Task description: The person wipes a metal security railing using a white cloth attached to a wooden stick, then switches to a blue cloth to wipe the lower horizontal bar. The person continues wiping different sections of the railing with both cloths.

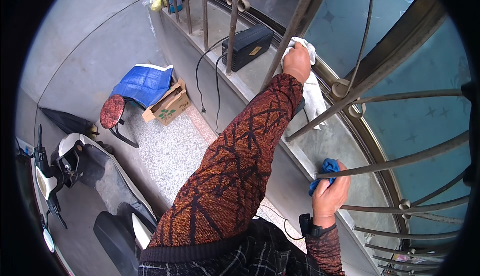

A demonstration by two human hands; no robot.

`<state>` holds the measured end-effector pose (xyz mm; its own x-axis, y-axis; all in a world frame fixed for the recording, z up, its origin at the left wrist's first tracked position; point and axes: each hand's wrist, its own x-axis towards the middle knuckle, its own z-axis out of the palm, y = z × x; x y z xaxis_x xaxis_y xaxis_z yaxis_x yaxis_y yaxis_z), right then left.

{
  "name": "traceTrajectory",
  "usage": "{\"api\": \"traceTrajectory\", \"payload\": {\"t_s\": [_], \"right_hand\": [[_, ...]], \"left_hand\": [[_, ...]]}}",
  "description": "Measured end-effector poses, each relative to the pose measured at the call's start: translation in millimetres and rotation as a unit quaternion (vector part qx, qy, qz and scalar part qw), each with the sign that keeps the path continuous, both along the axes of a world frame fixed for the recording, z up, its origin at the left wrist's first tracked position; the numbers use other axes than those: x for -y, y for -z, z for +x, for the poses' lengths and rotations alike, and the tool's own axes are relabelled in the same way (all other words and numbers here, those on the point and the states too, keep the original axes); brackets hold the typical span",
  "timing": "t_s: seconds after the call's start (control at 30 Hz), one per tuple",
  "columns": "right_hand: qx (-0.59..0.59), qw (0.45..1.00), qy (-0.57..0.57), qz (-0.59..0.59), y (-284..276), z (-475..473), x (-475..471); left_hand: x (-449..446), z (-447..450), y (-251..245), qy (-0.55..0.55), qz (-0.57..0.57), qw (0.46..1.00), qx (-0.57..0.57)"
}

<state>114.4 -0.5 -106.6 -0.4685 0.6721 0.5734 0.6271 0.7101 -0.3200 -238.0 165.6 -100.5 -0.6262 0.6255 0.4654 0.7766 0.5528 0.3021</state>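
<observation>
My left hand point(297, 63) reaches between the metal window bars and holds a white cloth point(314, 98) against the lower window frame. The cloth's loose end hangs down over the grey sill point(337, 141). Closer to me, my right hand point(330, 198) grips a crumpled blue cloth point(330, 166) around the lower end of a metal bar point(369, 168). A black strap point(317, 231) circles my right wrist. On the sill left of my left hand stands a black box-shaped device point(247, 47) with cables. A dark object partly shows behind my left sleeve.
A power cord point(202, 84) dangles from the sill. Below are an open cardboard box point(172, 107), a blue sheet point(144, 81) and a round-seated stool point(112, 111). A scooter point(108, 178) stands at left, near a folded black umbrella point(67, 120). Frosted window glass point(416, 114) lies behind the bars.
</observation>
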Motion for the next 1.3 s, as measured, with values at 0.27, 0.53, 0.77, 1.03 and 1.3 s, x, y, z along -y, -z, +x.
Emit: {"api": "traceTrajectory", "payload": {"t_s": [0.27, 0.53, 0.77, 1.03, 1.3], "right_hand": [[0.0, 1.0, 0.004, 0.004, 0.1, -0.8, 1.0], [0.001, 1.0, 0.008, 0.007, -0.9, -2.4, 1.7], [-0.002, 1.0, 0.008, 0.017, -2.1, -3.6, 3.0], [-0.003, 1.0, 0.015, 0.01, -1.2, -3.7, 2.1], [0.002, 1.0, 0.017, 0.001, -3.0, -3.4, 1.8]], "left_hand": [[14.8, -0.3, 0.3, 0.064, 0.099, 0.99, 0.072], [25.5, 13.2, 6.4, 0.152, 0.113, 0.982, 0.016], [35.2, 21.5, 6.4, 0.297, 0.133, 0.944, -0.049], [37.4, 24.5, -1.4, 0.402, 0.155, 0.903, 0.012], [38.0, 21.3, -0.4, 0.411, 0.165, 0.896, 0.039]]}}
